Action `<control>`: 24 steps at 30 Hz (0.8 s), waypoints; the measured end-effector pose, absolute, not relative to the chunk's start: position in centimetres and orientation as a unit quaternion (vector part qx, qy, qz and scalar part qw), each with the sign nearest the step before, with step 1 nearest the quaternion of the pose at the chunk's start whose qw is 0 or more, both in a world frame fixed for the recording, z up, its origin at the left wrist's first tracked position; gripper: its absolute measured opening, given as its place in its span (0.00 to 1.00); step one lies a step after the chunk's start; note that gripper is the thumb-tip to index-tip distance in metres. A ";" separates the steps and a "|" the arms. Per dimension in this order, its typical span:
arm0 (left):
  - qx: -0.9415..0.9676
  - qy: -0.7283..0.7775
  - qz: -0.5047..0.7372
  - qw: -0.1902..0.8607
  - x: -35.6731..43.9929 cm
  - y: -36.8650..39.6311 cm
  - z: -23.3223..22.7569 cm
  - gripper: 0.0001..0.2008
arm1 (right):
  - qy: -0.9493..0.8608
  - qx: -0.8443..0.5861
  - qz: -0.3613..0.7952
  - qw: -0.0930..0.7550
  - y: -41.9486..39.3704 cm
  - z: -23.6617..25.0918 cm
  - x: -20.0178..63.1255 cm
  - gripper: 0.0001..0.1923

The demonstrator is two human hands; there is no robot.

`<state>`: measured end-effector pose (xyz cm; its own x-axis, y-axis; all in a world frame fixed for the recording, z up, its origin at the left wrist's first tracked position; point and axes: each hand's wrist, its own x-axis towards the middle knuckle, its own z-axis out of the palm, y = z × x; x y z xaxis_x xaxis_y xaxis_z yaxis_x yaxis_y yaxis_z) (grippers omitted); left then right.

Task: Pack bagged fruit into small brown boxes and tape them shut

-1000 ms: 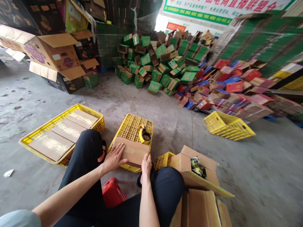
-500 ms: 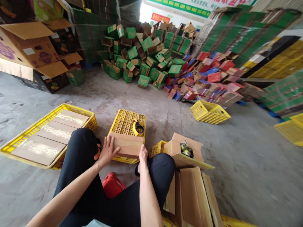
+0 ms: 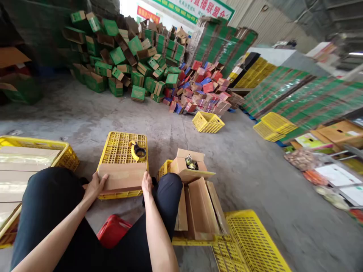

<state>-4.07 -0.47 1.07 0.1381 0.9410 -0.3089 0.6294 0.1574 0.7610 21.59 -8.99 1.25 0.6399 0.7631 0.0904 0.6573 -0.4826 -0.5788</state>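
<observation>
A closed cardboard box (image 3: 123,175) lies on an upturned yellow plastic crate (image 3: 113,149) in front of my knees. My left hand (image 3: 95,186) grips the box's left end, thumb on the top face and fingers down the side. At the opposite end my right hand (image 3: 146,184) is pressed to the box's side, its fingers partly hidden. Just beyond the box, a yellow and black tape dispenser (image 3: 137,150) rests on the crate. Right of my knee stands an open cardboard box (image 3: 184,172) with dark-wrapped, yellow-green items (image 3: 191,162) inside.
At left, a yellow crate (image 3: 66,151) holds several taped boxes (image 3: 25,158). Flattened or open cartons (image 3: 201,207) lie by my right knee, near another yellow crate (image 3: 255,241). A red stool (image 3: 113,229) is between my legs. Green boxes (image 3: 138,93) are heaped ahead.
The view has swung to the right. My left hand has gone from lying flat on the box's top to gripping its left end; my right hand stays at the right end.
</observation>
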 end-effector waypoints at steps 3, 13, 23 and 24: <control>0.652 0.627 0.210 0.371 -3.7 -0.5 1.0 0.37 | -0.418 -0.859 0.095 0.282 -9.3 1.5 20.5 0.29; 0.848 0.469 0.233 0.086 -0.3 -3.2 0.9 0.30 | -0.610 -0.776 -0.009 0.161 -9.1 2.0 15.6 0.30; 0.901 0.360 0.179 0.164 -0.2 -4.5 1.6 0.34 | -0.709 -0.688 0.027 0.155 -8.7 2.4 14.7 0.28; 0.902 0.359 0.175 0.163 -0.4 -4.4 1.7 0.35 | -0.712 -0.685 0.028 0.152 -8.6 2.7 14.8 0.28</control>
